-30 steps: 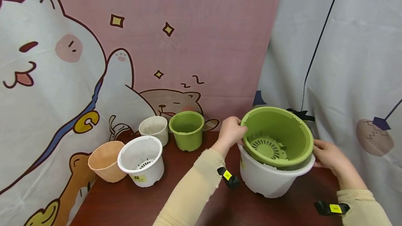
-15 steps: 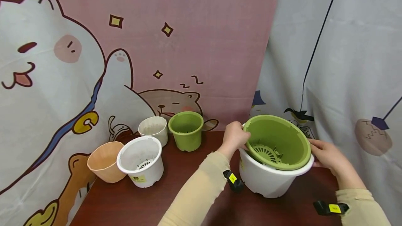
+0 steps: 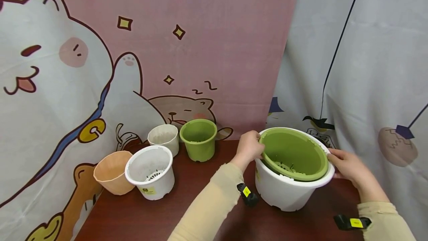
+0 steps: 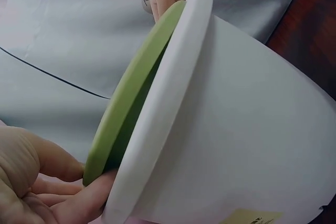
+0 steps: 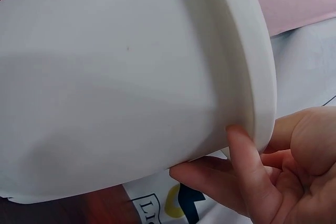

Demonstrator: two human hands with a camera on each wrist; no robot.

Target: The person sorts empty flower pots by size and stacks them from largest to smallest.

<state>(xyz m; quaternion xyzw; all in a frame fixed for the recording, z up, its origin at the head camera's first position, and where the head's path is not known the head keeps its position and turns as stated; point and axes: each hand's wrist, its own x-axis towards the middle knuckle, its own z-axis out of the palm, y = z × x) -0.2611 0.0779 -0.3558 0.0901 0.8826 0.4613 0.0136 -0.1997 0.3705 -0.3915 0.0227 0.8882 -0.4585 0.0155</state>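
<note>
A large green flowerpot [image 3: 295, 151] sits nested inside a larger white flowerpot [image 3: 284, 196] at the right of the table. My left hand [image 3: 249, 146] pinches the green rim at its left side; in the left wrist view the thumb lies above that rim and a finger is between it and the white rim [image 4: 163, 108]. On that side the green rim [image 4: 134, 90] stands a little above the white one. My right hand [image 3: 349, 168] grips the white pot's rim at its right, with fingertips [image 5: 244, 148] under the lip in the right wrist view.
Smaller pots stand at the left: a small green pot [image 3: 200, 148], a cream pot [image 3: 170, 142], a peach pot [image 3: 115, 179] and a white pot [image 3: 155, 181]. Printed cloth [image 3: 214, 47] hangs right behind the dark red table [image 3: 187, 211].
The large green pot has sunk deeper into the large white pot, and my left hand has moved slightly down and right with it. My right hand has stayed at the right rim.
</note>
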